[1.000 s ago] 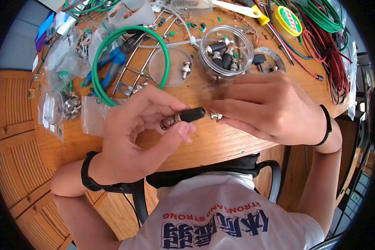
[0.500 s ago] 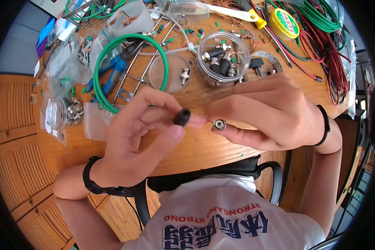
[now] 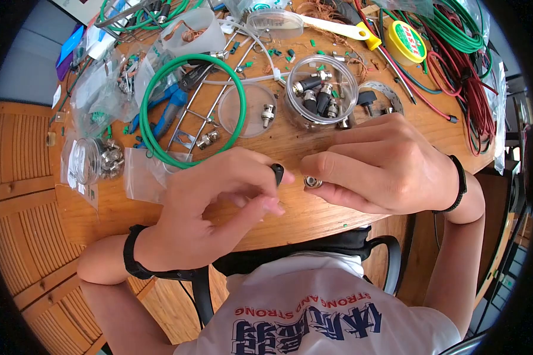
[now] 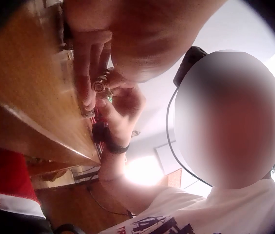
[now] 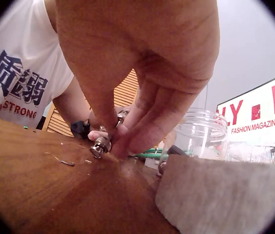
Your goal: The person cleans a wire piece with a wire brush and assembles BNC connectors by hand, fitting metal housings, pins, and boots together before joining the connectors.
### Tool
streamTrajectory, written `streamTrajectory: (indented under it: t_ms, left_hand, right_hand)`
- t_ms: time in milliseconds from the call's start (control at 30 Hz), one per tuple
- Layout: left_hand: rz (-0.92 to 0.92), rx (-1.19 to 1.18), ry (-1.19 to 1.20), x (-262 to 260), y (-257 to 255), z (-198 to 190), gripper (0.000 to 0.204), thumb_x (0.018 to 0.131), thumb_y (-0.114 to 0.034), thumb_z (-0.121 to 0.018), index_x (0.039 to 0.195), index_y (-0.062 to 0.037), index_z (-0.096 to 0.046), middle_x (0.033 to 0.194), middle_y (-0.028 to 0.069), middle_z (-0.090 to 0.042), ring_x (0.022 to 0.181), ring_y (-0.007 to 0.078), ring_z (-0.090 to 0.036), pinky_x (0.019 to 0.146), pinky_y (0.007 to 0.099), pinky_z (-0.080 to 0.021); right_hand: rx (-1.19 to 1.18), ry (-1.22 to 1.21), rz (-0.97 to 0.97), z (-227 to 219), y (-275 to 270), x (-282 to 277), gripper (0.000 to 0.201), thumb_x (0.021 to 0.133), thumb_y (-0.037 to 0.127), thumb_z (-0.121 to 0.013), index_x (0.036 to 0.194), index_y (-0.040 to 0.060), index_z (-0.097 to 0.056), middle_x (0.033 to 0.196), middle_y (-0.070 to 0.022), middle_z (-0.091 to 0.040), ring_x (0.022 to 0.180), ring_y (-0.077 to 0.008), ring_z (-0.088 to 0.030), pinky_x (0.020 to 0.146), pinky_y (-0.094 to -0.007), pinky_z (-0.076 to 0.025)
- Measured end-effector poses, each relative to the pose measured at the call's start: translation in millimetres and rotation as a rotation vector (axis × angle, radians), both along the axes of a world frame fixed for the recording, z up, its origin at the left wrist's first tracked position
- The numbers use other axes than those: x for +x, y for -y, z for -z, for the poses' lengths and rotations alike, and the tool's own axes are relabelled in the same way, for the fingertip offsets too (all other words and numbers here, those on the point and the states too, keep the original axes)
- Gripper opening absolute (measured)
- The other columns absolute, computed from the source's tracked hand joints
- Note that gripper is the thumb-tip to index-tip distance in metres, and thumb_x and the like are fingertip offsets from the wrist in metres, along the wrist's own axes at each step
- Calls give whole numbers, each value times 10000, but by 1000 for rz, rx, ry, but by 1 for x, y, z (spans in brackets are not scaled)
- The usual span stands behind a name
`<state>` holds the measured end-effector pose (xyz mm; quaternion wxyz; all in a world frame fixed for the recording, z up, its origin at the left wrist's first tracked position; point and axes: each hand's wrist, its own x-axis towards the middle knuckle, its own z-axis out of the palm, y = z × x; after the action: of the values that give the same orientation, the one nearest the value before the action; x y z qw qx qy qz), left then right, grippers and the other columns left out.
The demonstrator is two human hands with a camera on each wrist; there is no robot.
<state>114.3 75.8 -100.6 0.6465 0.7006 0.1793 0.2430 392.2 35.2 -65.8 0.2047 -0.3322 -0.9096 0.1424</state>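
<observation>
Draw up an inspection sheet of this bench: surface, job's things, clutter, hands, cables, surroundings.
Surface: wooden table, green scraps scattered on it.
Job's things: metal connector and black-ended piece, both in hand, apart.
Clutter: open clear jar of connectors, blue-handled pliers, yellow paste tub.
Hands: left hand holds the black-ended piece; right hand pinches the metal connector.
Cables: green loop over the pliers; dark red bundle at right.
Surroundings: slatted wooden doors at left; chair at the table's edge.
</observation>
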Motion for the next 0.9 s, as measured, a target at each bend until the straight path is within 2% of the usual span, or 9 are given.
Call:
streamTrajectory:
  t_ms: [67, 167, 267, 500, 600, 667, 767, 900]
  left_hand:
    - [15, 43, -115, 0, -1, -2, 266, 963, 116, -632, 1211, 22, -610, 1287, 191, -575, 1006, 267, -769, 773, 289, -641]
    - [2, 28, -252, 2, -1, -8, 346, 953, 101, -657, 1292, 32, -647, 1350, 185, -557, 1018, 253, -769, 775, 279, -644]
    - [18, 85, -242, 1, -1, -5, 434, 947, 94, -658, 1374, 27, -613, 1402, 196, -548, 1031, 240, -768, 765, 268, -644]
    - [25, 75, -257, 3, -2, -7, 476, 952, 83, -627, 1423, 30, -580, 1550, 201, -473, 1037, 231, -767, 758, 246, -644]
    - [7, 23, -270, 5, -2, -13, 525, 952, 86, -612, 1468, 20, -546, 1594, 190, -441, 1128, 214, -733, 776, 234, -639]
    - [-22, 17, -268, 5, -1, -15, 564, 947, 75, -619, 1498, 5, -525, 1621, 192, -416, 1248, 203, -667, 810, 235, -631]
    - [-2, 37, -272, 4, -2, -17, 561, 942, 58, -632, 1491, 1, -537, 1645, 193, -388, 1330, 204, -605, 861, 246, -622]
    - [39, 70, -250, 3, -4, -15, 547, 945, 38, -639, 1483, -4, -549, 1659, 200, -367, 1340, 227, -602, 886, 258, -618]
  right_hand:
    - [-6, 9, -1, 0, 0, 0, 238, 906, 173, -798, 1072, 27, -709, 757, -72, -654, 596, -249, -632, 511, -363, -486]
    - [-17, 36, -10, -1, -1, 0, 244, 904, 174, -800, 1079, 28, -713, 754, -70, -653, 602, -244, -637, 511, -363, -486]
    - [-1, 14, -3, 1, -1, 0, 249, 901, 177, -803, 1077, 27, -712, 755, -71, -653, 605, -244, -639, 515, -364, -490]
    - [7, 22, -5, 2, 0, -1, 245, 900, 175, -803, 1078, 33, -711, 778, -72, -663, 623, -243, -655, 527, -361, -507]
    - [-1, 16, -30, 1, 0, -1, 243, 901, 170, -800, 1085, 38, -712, 793, -74, -672, 636, -247, -666, 536, -361, -517]
    - [-36, 89, -22, -1, 1, 0, 239, 904, 168, -796, 1086, 38, -711, 795, -76, -672, 644, -252, -671, 542, -361, -525]
    - [-39, 80, -20, -2, 1, -2, 244, 902, 166, -794, 1090, 36, -710, 829, -93, -696, 682, -269, -692, 562, -370, -548]
    - [-37, 117, -8, -4, 0, -1, 257, 900, 162, -790, 1100, 23, -710, 875, -115, -722, 724, -289, -711, 582, -384, -566]
